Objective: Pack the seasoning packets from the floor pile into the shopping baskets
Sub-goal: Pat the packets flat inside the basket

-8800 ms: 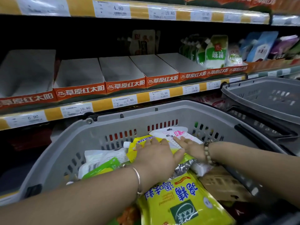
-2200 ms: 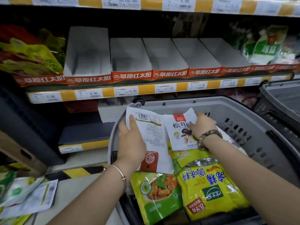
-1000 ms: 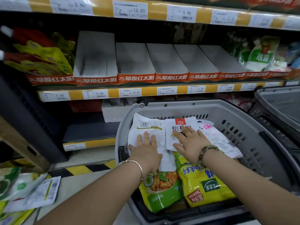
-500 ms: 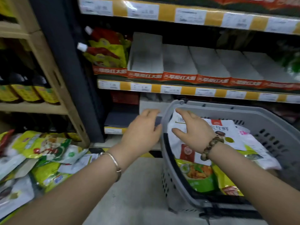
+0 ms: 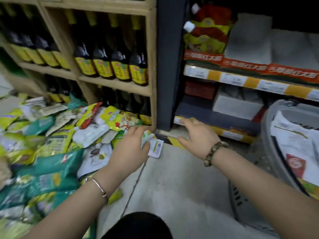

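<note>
A pile of seasoning packets (image 5: pixel 51 144), yellow, green and white, covers the floor on the left. My left hand (image 5: pixel 131 149) hovers over the pile's right edge, fingers relaxed, beside a small white packet (image 5: pixel 156 149); I cannot tell whether it touches it. My right hand (image 5: pixel 198 137) is spread in the air above the bare floor, holding nothing. The grey shopping basket (image 5: pixel 269 135) stands at the right edge with white, yellow and green packets (image 5: pixel 296 145) lying in it.
A wooden shelf unit with dark sauce bottles (image 5: pixel 112 57) stands behind the pile. A dark upright post (image 5: pixel 169 66) separates it from metal shelves with price tags (image 5: pixel 241 80) and red-fronted trays. My dark-clothed knee (image 5: pixel 138 226) shows at the bottom.
My view and both hands have swung left, away from the basket to the floor pile. The right hand has left the packets in the basket; the left hand now reaches over the pile's edge.
</note>
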`<state>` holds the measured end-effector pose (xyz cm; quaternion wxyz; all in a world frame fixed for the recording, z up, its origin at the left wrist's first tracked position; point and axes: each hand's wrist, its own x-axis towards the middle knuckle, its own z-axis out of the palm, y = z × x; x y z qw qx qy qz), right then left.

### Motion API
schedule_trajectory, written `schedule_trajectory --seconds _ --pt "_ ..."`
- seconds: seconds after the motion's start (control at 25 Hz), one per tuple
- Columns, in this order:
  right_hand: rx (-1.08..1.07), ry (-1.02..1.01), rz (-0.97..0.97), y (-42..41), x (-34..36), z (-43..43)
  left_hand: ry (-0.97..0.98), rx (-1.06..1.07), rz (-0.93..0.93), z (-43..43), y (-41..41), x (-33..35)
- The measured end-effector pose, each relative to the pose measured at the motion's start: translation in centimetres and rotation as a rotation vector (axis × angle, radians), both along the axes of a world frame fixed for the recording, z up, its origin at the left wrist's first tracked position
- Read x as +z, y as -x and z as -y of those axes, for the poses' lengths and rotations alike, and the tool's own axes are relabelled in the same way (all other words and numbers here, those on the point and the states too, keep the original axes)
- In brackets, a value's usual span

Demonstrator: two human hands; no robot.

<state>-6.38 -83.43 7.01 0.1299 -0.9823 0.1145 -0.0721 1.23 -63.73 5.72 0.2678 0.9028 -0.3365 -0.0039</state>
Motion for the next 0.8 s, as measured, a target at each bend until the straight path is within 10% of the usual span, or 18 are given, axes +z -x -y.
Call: schedule_trajectory --seconds 0.8 --pt "0.156 -0.362 -0.577 -7.9 -26.3 -20.7 -0.201 0.464 -0.384 -21.1 3.5 -22.6"
